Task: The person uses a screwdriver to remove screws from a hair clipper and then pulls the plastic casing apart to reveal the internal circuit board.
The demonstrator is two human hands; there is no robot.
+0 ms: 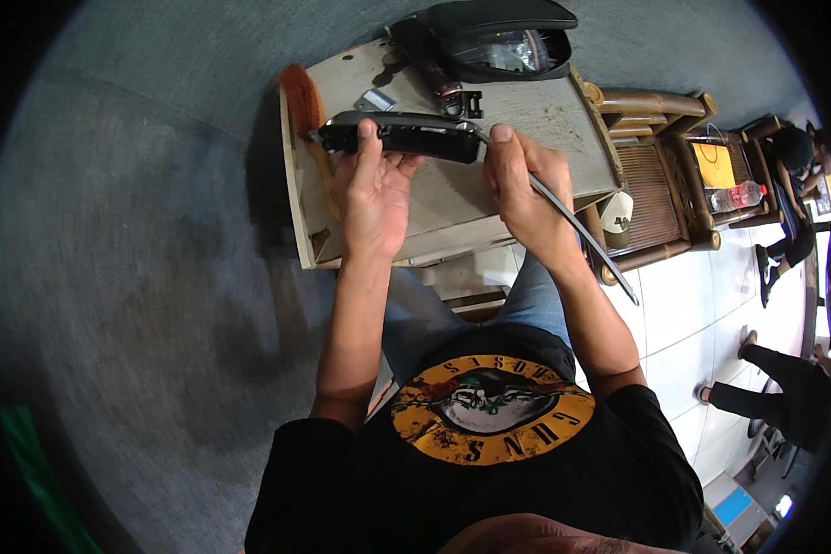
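Note:
My left hand [379, 203] is closed around a black hair clipper [429, 140], held level above a worn white tabletop [425, 203]. In my right hand [535, 189] is a long, thin metal tool [586, 238]. One end meets the clipper's right end; the other sticks out below my hand, toward the lower right. Beyond the clipper lie a silver metal piece [375, 100], a dark red clipper [422, 57] and a small black part [469, 103]. Left of my left hand rests a brush with orange bristles [300, 97].
An open black zip case [503, 55] stands at the table's far edge. Bamboo seating [642, 189] extends to the right, bearing a cap [616, 212], a yellow bag [714, 164] and a bottle [739, 196]. A grey wall [157, 249] rises at left. Other people are at far right.

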